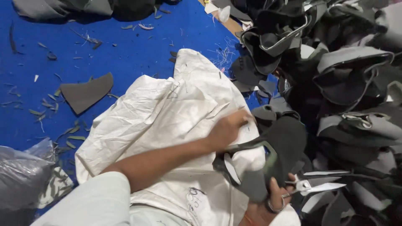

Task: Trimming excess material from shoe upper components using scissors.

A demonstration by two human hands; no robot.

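Observation:
My left hand (228, 129) reaches across a crumpled white woven sack (167, 121) and grips the top edge of a dark grey shoe-upper piece (284, 142) with a grey-green lining. My right hand (272, 201), at the bottom of the view, holds small metal thread snips (303, 185), their blades pointing right, and also touches the lower edge of the same piece. A ring sits on one finger of that hand.
A large heap of similar black and grey shoe uppers (347, 83) fills the right side. A single dark fabric cut-out (86, 94) and scattered trimmings lie on the blue surface (54, 75). A clear plastic bag (21, 175) sits at the lower left.

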